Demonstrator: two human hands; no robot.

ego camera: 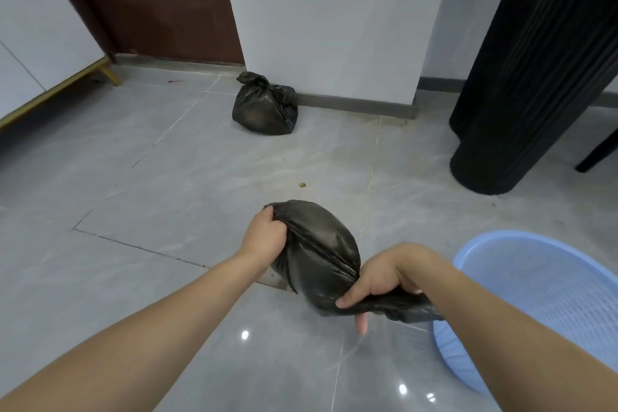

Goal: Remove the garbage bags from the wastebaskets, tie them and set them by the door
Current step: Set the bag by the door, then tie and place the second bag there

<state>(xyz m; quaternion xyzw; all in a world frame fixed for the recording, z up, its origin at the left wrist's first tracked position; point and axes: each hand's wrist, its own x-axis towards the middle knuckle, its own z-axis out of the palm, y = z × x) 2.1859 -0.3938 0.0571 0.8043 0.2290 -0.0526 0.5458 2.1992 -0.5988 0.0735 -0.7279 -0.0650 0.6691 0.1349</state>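
Black bin bag (317, 244) hung over the floor (133, 177) beside the blue wastebasket (535, 294), L hand (266, 236) & R hand (378, 281) each gripping a gathered corner; best cross both ends tight w/ slack out, then knot.

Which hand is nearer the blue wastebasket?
Right. The right hand grips the held bag's twisted end just beside the blue wastebasket's rim; the left hand grips the bag's far end, on the side away from the basket.
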